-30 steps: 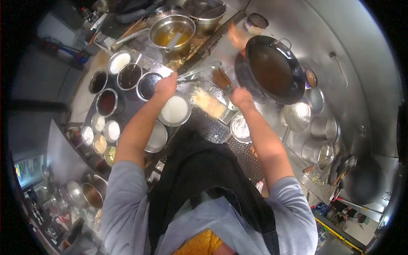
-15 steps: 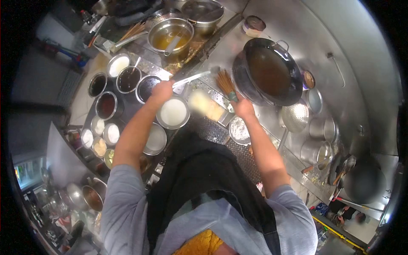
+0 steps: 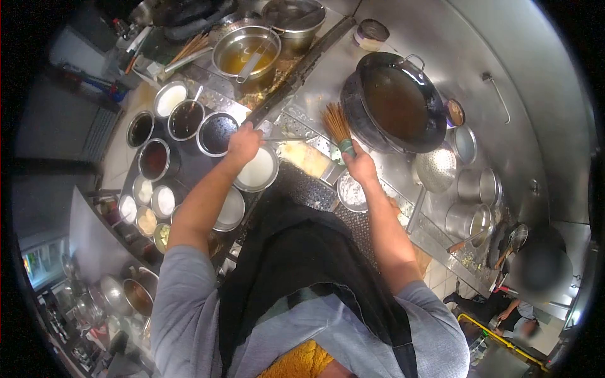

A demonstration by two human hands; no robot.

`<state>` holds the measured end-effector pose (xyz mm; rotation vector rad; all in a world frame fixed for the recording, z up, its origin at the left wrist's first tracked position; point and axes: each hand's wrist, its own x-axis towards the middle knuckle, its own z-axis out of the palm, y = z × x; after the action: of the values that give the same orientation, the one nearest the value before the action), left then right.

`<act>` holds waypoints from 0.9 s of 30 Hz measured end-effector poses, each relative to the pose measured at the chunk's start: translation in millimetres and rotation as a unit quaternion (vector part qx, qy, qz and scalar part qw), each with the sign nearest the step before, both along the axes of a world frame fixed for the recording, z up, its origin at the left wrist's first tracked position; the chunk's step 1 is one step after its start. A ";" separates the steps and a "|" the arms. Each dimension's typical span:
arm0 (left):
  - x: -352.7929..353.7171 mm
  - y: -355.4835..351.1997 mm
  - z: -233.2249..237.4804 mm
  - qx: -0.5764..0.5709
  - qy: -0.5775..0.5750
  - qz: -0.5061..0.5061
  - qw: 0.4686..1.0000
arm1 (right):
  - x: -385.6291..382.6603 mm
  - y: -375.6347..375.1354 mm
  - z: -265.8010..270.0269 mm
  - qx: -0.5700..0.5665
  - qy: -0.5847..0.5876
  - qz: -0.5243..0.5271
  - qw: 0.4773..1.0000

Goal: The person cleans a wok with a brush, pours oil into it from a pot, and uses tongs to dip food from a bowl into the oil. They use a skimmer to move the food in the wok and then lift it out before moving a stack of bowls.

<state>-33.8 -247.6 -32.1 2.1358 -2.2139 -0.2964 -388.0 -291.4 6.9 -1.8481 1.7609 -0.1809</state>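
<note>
My left hand (image 3: 244,145) is closed around one end of a long thin metal utensil (image 3: 283,139), which points right, over the steel worktop. I cannot make out the utensil's head. Just below this hand is a bowl of white contents (image 3: 257,170), and a dark-filled pot (image 3: 214,135) sits to its left. In my right hand (image 3: 361,165) is a bamboo wok brush (image 3: 336,123), gripped at its green-bound end with the bristles pointing up and away. A large black wok (image 3: 394,107) holding brownish liquid stands close to the right of the bristles. Between the hands lies a pale folded cloth (image 3: 304,156).
Several seasoning pots (image 3: 155,159) crowd the left side. A pan of yellow oil (image 3: 246,53) with a strainer across it stands at the back. On the right are a perforated skimmer (image 3: 436,169) and steel pots (image 3: 467,220). Another person (image 3: 522,315) is at the far lower right.
The metal utensil has swung from slanting upward to nearly level and looks thinner. My left hand has moved slightly down and right. The right hand with the brush has hardly moved.
</note>
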 end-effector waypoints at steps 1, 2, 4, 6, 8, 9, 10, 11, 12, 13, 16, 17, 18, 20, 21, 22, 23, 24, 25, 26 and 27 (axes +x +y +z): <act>-1.8 2.6 2.2 -0.017 -0.003 -0.008 1.000 | 0.1 -0.5 -1.0 0.000 0.000 -0.001 1.000; -1.8 4.5 1.6 -0.017 -0.003 -0.009 1.000 | 0.1 -1.1 -2.6 -0.003 -0.009 -0.004 1.000; -1.0 7.8 0.8 -0.067 0.013 -0.009 0.998 | 1.9 -0.9 -6.5 -0.008 -0.018 -0.009 1.000; -3.7 14.8 15.7 -0.067 0.045 0.023 0.996 | 11.6 0.6 -11.9 0.014 -0.020 -0.043 0.999; -5.8 22.4 37.1 -0.068 0.074 0.049 0.994 | 24.4 8.7 -24.4 0.006 -0.028 -0.046 0.999; -6.9 26.8 47.3 -0.085 0.099 0.083 0.988 | 31.8 12.6 -34.1 0.020 -0.055 -0.052 0.997; -8.3 31.2 55.3 -0.102 0.123 0.117 0.980 | 39.6 15.6 -43.8 0.034 -0.082 -0.059 0.994; -9.9 35.8 60.6 -0.154 0.147 0.117 0.970 | 50.5 18.4 -47.9 0.033 -0.085 -0.065 0.994; -11.9 38.8 61.6 -0.153 0.144 0.110 0.971 | 63.3 20.8 -51.6 0.053 -0.070 -0.072 0.994; -14.8 40.5 62.3 -0.179 0.190 0.126 0.957 | 76.1 22.5 -55.0 0.074 -0.055 -0.079 0.993; -33.6 41.0 81.8 -0.142 0.363 0.191 0.901 | 110.9 21.6 -92.8 0.073 -0.107 -0.130 0.983; -43.0 41.1 90.8 -0.078 0.484 0.245 0.836 | 118.8 21.6 -107.2 0.074 -0.111 -0.137 0.982; -49.0 41.1 95.7 -0.074 0.482 0.239 0.840 | 126.5 21.0 -117.0 0.086 -0.105 -0.143 0.980; -56.9 41.5 104.5 -0.066 0.527 0.206 0.822 | 135.6 21.4 -123.6 0.099 -0.106 -0.153 0.977; -61.5 42.7 109.5 -0.064 0.523 0.201 0.826 | 139.4 20.8 -120.8 0.116 -0.116 -0.157 0.974; -66.1 45.7 114.2 -0.074 0.547 0.208 0.808 | 142.3 21.4 -118.0 0.133 -0.126 -0.161 0.970; -69.2 49.7 117.0 -0.083 0.571 0.214 0.788 | 142.9 22.7 -121.3 0.134 -0.131 -0.167 0.968; -71.1 54.5 118.1 -0.079 0.569 0.209 0.791 | 141.6 23.9 -124.0 0.122 -0.134 -0.158 0.971; -73.1 58.8 119.2 -0.081 0.632 0.198 0.745 | 138.9 23.1 -126.0 0.109 -0.137 -0.149 0.973; -75.2 62.8 120.6 -0.081 0.691 0.184 0.694 | 134.5 24.5 -122.0 0.106 -0.139 -0.156 0.972; -76.9 67.1 123.9 -0.077 0.692 0.177 0.696 | 128.1 30.2 -115.4 0.076 -0.140 -0.137 0.978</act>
<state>-110.7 -180.5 91.8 1.2599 -0.8534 -1.1324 -259.9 -261.2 -108.5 -1.3915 1.7682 -0.3829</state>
